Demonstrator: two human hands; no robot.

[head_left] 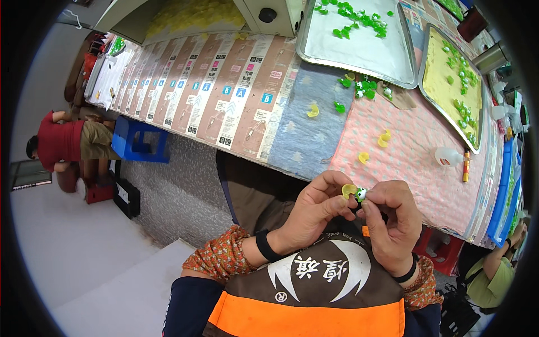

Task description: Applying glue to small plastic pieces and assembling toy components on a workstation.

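Observation:
Close to the table's front edge, my left hand (319, 203) pinches a small yellow curved plastic piece (348, 190). Against it, my right hand (395, 218) grips a tiny green frog-like figure (360, 195) with white bulging eyes between thumb and fingers. The two parts meet or nearly meet; I cannot tell whether they are joined. Beyond my hands, loose yellow pieces (364, 158) lie on the pink cloth (415, 168), and another yellow piece (313, 110) is on the blue cloth (303, 135). A cluster of green figures (366, 89) sits by the tray's near edge.
A white-lined metal tray (359, 56) and a yellow-lined tray (441, 84) hold green pieces. To the right stand a small white bottle (447, 156) and an orange tube (466, 167). A machine housing (272, 16) is at the back. People sit left and right; a blue stool (135, 137) stands left.

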